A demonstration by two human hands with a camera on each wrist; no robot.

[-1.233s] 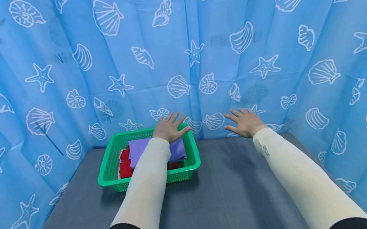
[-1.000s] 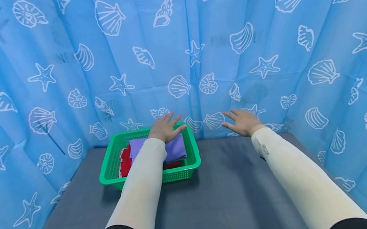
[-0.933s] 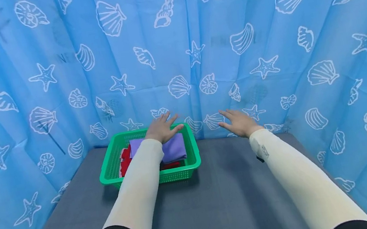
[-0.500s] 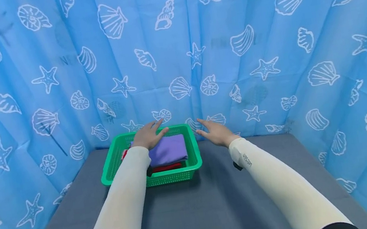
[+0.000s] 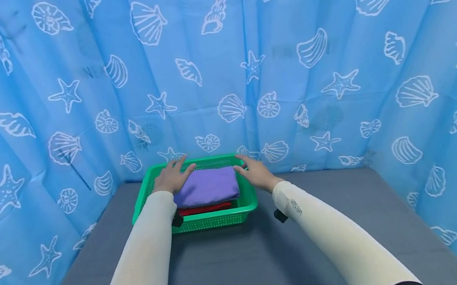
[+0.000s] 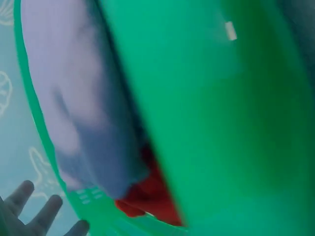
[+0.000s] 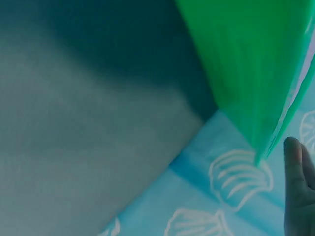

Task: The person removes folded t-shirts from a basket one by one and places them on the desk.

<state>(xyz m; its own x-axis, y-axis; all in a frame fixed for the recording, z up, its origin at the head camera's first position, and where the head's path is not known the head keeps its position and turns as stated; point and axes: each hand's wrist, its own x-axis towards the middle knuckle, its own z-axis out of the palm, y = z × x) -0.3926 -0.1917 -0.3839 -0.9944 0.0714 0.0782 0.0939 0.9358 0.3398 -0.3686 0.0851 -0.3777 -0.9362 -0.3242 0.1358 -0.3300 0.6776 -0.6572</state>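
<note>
A green plastic basket (image 5: 217, 220) stands on the grey table, holding a folded purple cloth (image 5: 207, 187) over a red cloth (image 5: 205, 209). My left hand (image 5: 170, 177) hovers over the basket's left part with fingers spread, hiding some of what lies there. In the left wrist view its fingertips (image 6: 47, 215) show beside the basket, the purple cloth (image 6: 83, 98) and the red one (image 6: 157, 194). At the basket's right rim is my right hand (image 5: 257, 173), fingers extended and holding nothing. The right wrist view shows its fingers (image 7: 298, 187) close to the basket's corner (image 7: 241, 73).
A blue curtain (image 5: 218, 66) with white seashell and starfish prints hangs behind the table and along both sides. The grey tabletop (image 5: 229, 269) stretches in front of the basket and to its right. Both forearms wear pale sleeves.
My left hand has moved left across the basket, uncovering more of the purple cloth. From the right of the basket, my right hand has come leftward to its right rim. The basket stays put.
</note>
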